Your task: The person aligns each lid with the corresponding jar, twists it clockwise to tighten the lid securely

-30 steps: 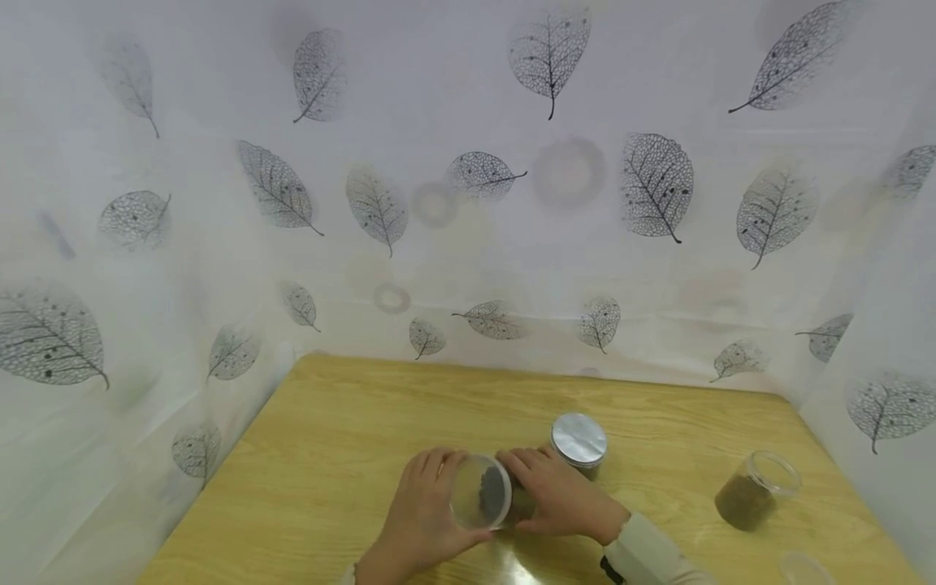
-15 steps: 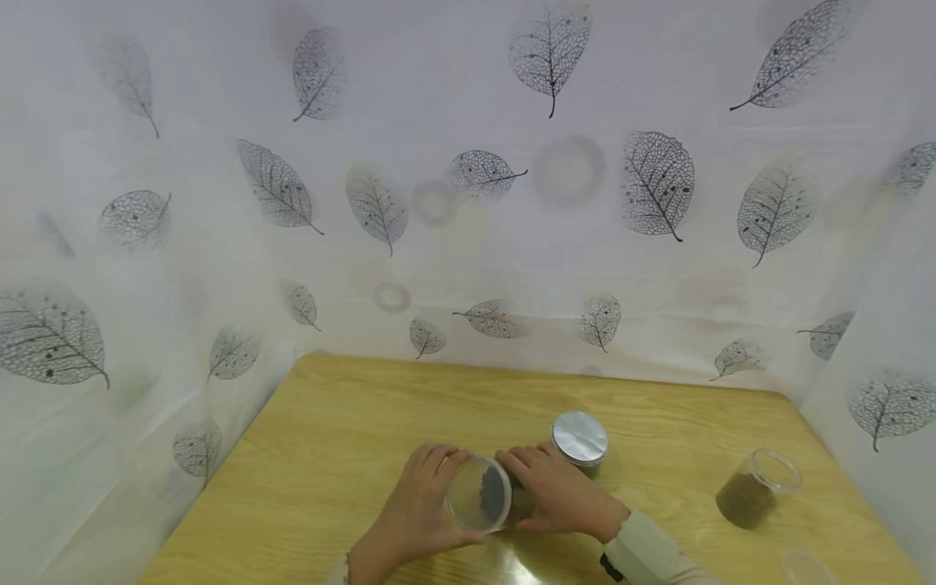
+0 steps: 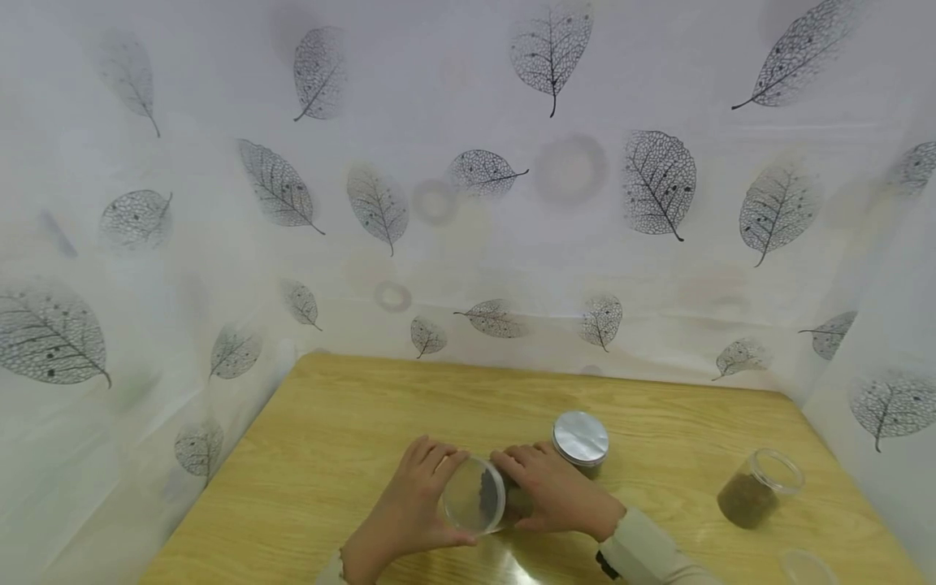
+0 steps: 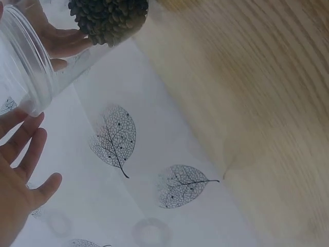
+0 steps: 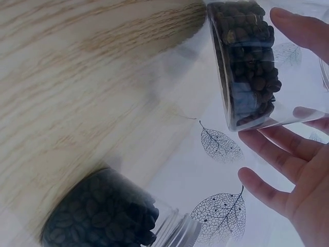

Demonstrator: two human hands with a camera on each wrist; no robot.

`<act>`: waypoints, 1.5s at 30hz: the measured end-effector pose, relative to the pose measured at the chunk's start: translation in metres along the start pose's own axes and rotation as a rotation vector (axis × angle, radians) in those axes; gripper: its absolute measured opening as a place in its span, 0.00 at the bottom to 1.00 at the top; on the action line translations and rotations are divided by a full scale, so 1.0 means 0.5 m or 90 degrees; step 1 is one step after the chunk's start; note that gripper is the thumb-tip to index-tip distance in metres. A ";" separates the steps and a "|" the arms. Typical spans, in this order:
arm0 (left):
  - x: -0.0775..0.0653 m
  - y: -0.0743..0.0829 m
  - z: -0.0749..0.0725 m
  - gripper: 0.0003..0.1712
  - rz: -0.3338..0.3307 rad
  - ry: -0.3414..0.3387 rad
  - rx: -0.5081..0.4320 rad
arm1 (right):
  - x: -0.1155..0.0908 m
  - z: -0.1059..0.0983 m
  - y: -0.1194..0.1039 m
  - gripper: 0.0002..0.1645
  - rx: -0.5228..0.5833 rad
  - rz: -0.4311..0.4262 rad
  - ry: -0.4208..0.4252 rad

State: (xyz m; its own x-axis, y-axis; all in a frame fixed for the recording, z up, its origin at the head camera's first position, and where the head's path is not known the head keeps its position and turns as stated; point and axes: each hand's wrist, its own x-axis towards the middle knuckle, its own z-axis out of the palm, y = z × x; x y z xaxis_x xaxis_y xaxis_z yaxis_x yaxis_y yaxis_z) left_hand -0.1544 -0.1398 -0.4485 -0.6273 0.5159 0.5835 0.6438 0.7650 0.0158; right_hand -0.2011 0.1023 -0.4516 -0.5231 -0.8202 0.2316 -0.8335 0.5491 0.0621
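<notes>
Your left hand [image 3: 413, 504] clasps the jar [image 3: 474, 497] by its rim, your right hand [image 3: 559, 491] its body; tilted at lower centre, it's edged left, beans [image 5: 252, 67] still inside, so handling continues.

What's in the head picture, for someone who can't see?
A left hand and right hand hold a tilted clear jar of dark beans over a wood-grain table. A silver-lidded jar is behind, another jar at right, leaf-print sheeting beyond.
</notes>
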 end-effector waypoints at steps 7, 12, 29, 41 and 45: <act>0.001 -0.003 0.000 0.60 0.001 0.001 -0.003 | 0.002 -0.003 -0.001 0.57 -0.002 -0.002 -0.008; 0.002 -0.006 0.000 0.59 0.009 0.005 -0.008 | 0.003 -0.002 0.000 0.57 -0.005 -0.003 -0.008; -0.003 -0.004 0.010 0.68 -0.013 -0.076 -0.116 | -0.006 0.012 0.005 0.55 0.007 -0.009 0.020; -0.012 -0.041 0.031 0.52 -0.093 -0.218 -0.337 | -0.018 0.020 0.007 0.57 0.042 -0.015 0.083; -0.010 -0.039 0.037 0.45 -0.134 -0.247 -0.432 | -0.018 0.022 0.007 0.57 0.046 -0.011 0.092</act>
State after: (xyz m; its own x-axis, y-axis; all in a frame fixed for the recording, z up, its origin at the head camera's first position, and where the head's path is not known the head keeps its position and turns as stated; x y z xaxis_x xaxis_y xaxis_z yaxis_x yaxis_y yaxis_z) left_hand -0.1719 -0.1501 -0.4669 -0.7918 0.5797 0.1924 0.5433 0.5244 0.6556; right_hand -0.2013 0.1099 -0.4640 -0.4812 -0.7950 0.3694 -0.8558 0.5173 -0.0014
